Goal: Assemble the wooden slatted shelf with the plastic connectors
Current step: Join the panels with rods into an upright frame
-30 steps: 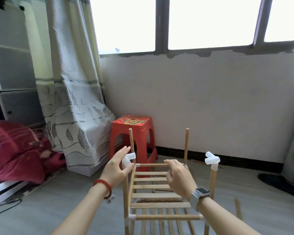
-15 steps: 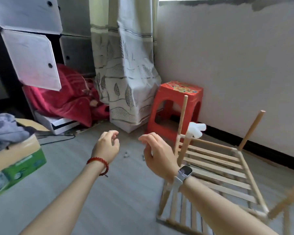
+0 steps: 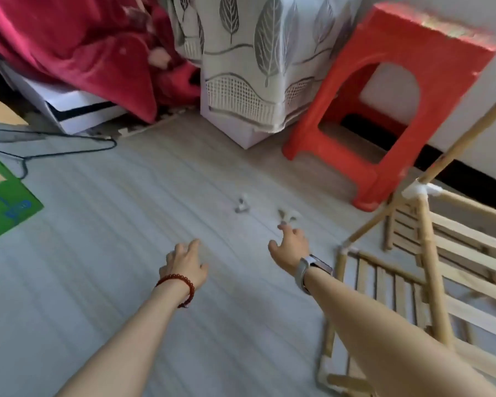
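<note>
The half-built wooden slatted shelf (image 3: 430, 270) stands on the floor at the right, its poles joined by white plastic connectors such as the one at a top corner (image 3: 418, 191). Two loose white connectors lie on the grey floor: one farther off (image 3: 242, 205), one nearer (image 3: 289, 215). My right hand (image 3: 289, 247), with a watch on the wrist, stretches toward the nearer connector, fingertips at its edge, holding nothing. My left hand (image 3: 185, 263), with a red bead bracelet, hovers over bare floor with relaxed fingers, empty.
A red plastic stool (image 3: 384, 110) stands beyond the connectors by the wall. A leaf-patterned curtain (image 3: 255, 61) drapes over a white box. A red blanket (image 3: 78, 44), a black cable (image 3: 69, 150) and a green cardboard box (image 3: 3, 207) lie to the left.
My view has swung down and left from the shelf to the floor. Both hands left the shelf's poles and dropped toward the floor; the right one has reached out to a loose connector.
</note>
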`<action>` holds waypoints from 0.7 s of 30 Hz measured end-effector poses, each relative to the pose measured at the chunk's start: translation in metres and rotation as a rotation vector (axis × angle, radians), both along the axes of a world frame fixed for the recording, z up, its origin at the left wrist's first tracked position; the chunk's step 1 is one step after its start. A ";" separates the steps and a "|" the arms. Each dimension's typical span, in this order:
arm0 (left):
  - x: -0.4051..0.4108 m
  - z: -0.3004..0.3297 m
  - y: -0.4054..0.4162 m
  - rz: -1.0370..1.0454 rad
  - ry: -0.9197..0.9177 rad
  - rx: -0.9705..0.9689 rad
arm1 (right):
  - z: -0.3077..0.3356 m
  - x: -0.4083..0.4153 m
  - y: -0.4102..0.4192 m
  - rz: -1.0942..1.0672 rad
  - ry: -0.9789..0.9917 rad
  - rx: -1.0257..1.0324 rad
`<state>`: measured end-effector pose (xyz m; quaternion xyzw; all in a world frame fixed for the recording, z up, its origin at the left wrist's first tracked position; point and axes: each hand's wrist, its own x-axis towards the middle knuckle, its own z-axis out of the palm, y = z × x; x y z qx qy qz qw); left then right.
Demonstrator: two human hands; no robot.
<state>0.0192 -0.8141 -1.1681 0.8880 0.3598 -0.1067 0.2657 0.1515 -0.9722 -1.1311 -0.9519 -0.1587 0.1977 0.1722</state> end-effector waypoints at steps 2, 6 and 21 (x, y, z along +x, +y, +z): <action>0.021 -0.029 0.009 -0.019 0.064 0.033 | -0.023 0.023 0.013 -0.038 0.000 -0.013; 0.049 -0.095 0.024 -0.050 0.186 0.127 | -0.068 0.070 0.027 -0.064 -0.056 -0.069; 0.047 -0.163 0.012 -0.005 -0.037 0.415 | -0.139 0.133 0.126 0.164 -0.098 -0.194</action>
